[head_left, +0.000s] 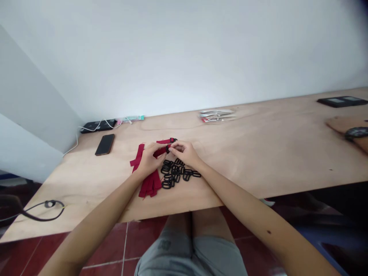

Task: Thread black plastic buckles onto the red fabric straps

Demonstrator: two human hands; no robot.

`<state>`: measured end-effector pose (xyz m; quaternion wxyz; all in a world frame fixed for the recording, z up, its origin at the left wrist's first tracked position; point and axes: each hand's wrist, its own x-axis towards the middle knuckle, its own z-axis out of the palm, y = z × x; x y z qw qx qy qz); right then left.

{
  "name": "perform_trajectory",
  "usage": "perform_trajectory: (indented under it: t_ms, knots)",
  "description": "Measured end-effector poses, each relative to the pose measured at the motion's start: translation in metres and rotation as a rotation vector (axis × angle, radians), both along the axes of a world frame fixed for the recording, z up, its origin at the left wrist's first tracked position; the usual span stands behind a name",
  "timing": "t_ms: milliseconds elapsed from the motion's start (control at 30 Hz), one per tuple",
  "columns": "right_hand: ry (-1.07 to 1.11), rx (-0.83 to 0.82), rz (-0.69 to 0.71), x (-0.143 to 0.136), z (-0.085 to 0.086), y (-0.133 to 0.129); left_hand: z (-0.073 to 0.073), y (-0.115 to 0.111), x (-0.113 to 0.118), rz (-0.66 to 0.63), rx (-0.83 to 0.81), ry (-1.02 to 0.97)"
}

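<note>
Between my hands, a red webbing strap [160,152] meets a small black buckle [168,148]. My left hand [150,156] is closed on the strap. Thumb and fingers of my right hand [184,151] pinch the buckle at the strap's end, though the fingers partly hide it. Several cut red straps [150,185] lie in a bundle below and left of my left hand. Right beside them is a loose pile of black plastic buckles [173,171], under my right wrist. Just beyond my fingers rests another red strap [163,141] with a black buckle on it.
A phone [105,145] lies to the left, near black boxes [97,126] with a white cable. Plastic-wrapped items [217,115] sit by the wall. At the right are a black device [342,101] and another person's arm with a watch [356,133]. A black cable [46,219] loops at the left.
</note>
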<state>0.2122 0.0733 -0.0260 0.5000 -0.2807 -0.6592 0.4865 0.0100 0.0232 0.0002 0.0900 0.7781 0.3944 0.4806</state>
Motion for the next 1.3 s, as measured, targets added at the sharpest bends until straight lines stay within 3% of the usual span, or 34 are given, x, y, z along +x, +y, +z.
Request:
perform_trajectory:
  t_ms: [167,333,567,833,967,1133,1300]
  knots:
    - [-0.014,-0.026,0.069,0.001,0.001,-0.001,0.002,-0.003,0.002,-0.008,0.048,0.029]
    - [-0.020,0.058,0.013,0.005,0.008,0.002,0.004,-0.003,0.002,0.015,0.017,0.068]
    - [0.300,-0.309,0.065,0.014,0.019,0.003,0.000,0.001,-0.003,0.032,-0.196,0.101]
    - [0.482,-0.499,0.100,0.020,0.032,0.001,-0.001,0.002,-0.002,0.004,-0.221,0.078]
    - [0.485,-0.486,0.142,0.017,0.034,-0.002,-0.001,0.002,-0.002,0.035,-0.219,0.025]
    - [0.387,-0.444,0.196,0.013,0.024,-0.002,0.002,0.001,0.000,0.027,-0.221,-0.025]
    - [0.239,-0.370,0.114,0.010,0.013,0.005,0.006,-0.002,0.000,0.025,-0.160,0.020]
